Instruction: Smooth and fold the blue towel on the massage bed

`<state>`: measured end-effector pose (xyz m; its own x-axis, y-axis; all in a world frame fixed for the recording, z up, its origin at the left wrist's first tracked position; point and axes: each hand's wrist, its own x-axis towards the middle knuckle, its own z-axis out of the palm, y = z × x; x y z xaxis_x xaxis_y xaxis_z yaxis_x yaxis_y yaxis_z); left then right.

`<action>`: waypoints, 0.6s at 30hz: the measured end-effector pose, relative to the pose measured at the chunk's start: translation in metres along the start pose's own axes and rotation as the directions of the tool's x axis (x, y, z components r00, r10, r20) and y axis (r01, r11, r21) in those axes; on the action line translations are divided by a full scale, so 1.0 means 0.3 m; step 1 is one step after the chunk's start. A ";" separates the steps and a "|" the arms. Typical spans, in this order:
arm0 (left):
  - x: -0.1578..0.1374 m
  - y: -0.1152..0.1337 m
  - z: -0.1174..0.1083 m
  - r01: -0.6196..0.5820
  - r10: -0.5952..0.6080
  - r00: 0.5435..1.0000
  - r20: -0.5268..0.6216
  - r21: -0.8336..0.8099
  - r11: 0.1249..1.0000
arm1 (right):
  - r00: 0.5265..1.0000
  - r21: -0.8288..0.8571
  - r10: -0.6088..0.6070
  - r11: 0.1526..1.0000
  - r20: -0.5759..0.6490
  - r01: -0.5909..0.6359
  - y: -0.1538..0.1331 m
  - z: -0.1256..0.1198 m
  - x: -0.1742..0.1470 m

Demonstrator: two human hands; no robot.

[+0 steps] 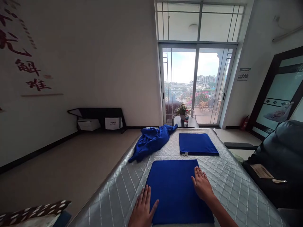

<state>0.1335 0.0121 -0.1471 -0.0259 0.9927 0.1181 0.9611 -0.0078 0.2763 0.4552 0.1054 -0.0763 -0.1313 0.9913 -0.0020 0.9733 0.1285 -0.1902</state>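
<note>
Pressing: both hands lie flat on the folded blue cloth (175, 189) on the quilted mattress (227, 179).
Left hand (142, 209): fingers open, at the cloth's left edge.
Right hand (201, 184): fingers open, on the right edge.
Technique: smooth outward, keeping edges square.
Nearby: second folded cloth (197, 144); crumpled blue cloth (151, 140).

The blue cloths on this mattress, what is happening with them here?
A person presses both hands flat on a folded blue cloth lying on the quilted mattress: the left hand at its left edge, the right hand on its right side. Another folded cloth lies farther ahead, and a crumpled blue cloth sits to its left.
</note>
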 end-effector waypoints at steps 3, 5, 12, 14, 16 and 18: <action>0.002 -0.005 0.009 0.007 -0.007 1.000 0.001 0.010 1.000 | 1.000 0.039 -0.001 0.999 -0.012 0.002 0.028 0.055 0.017; 0.006 -0.017 0.024 0.006 -0.005 1.000 -0.027 0.021 1.000 | 1.000 0.055 -0.004 0.998 -0.014 0.005 0.045 0.076 0.019; 0.058 -0.025 0.053 0.008 -0.001 0.996 -0.087 0.085 0.996 | 1.000 0.090 0.012 0.996 0.002 -0.012 0.051 0.073 0.020; 0.087 0.056 0.035 -0.056 0.065 0.994 -0.091 0.096 0.994 | 1.000 0.097 0.012 0.995 0.001 -0.012 0.050 0.072 0.020; 0.124 0.186 0.015 -0.179 0.184 0.982 -0.048 0.086 0.980 | 1.000 0.101 0.015 0.995 0.001 -0.015 0.050 0.072 0.019; 0.170 0.344 0.003 -0.324 0.324 0.946 0.002 0.064 0.944 | 1.000 0.096 0.015 0.995 -0.001 -0.015 0.051 0.071 0.017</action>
<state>0.2317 0.0620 -0.1134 0.2876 0.9367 0.1995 0.9333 -0.3209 0.1611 0.4654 0.1117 -0.1000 -0.1167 0.9932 -0.0040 0.9525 0.1108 -0.2838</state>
